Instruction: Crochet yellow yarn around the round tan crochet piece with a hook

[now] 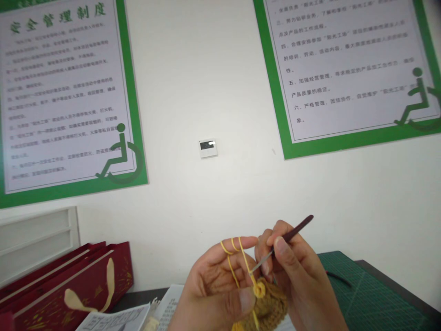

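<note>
Low in the view, my left hand (220, 287) pinches a brown and yellow crocheted piece (272, 305) between thumb and fingers. Yellow yarn (244, 255) is wound around its raised index finger and runs down to the piece. My right hand (296, 266) is closed on a crochet hook (292, 233) with a dark handle, which slants up to the right. The hook's metal tip meets the yarn just above a yellow loop at the top of the piece. The lower part of the piece is cut off by the frame edge.
Dark red gift bags (82, 285) with cream handles stand at the lower left, beside printed papers (117, 318). A green cutting mat (365, 289) lies at the right with a dark curved object on it. Green-framed posters (62, 92) and a small white panel (208, 149) are on the wall.
</note>
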Motion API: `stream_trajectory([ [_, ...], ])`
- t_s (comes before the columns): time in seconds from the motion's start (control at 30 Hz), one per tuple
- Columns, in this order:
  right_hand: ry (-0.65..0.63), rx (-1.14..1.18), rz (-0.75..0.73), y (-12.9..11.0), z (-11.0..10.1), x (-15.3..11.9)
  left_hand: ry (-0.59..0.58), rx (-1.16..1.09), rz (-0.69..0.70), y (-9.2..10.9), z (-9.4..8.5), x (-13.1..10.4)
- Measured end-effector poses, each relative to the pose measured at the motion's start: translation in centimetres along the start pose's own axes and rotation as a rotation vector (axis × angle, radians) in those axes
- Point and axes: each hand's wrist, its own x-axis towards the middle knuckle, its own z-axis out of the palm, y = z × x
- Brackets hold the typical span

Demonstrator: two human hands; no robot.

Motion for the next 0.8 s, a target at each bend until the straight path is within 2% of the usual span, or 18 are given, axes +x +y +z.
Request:
stream_trajectory([
  [0.1,-0.037,-0.103,-0.108,0.2,-0.4,0.1,0.027,0.01,0.025,-0.2,-0.1,0.0],
  [0.3,-0.033,-0.196,-0.211,0.2,-0.7,-0.1,0.033,0.035,0.073,-0.7,-0.6,0.2],
  [0.47,-0.073,-0.26,-0.295,0.3,-0.6,-0.3,0.027,0.039,0.061,-0.7,-0.6,0.2],
  [0.63,-0.047,-0.442,-0.412,0.1,-0.3,-0.4,0.035,0.046,0.049,-0.5,-0.3,0.1],
  [0.7,-0.031,-0.558,-0.514,-0.1,-0.2,-0.3,0.054,0.043,0.052,-0.4,-0.1,0.0],
  [0.8,-0.063,-0.798,-0.755,-0.8,-0.3,-0.2,0.09,0.046,0.075,-0.4,0.2,-0.1],
])
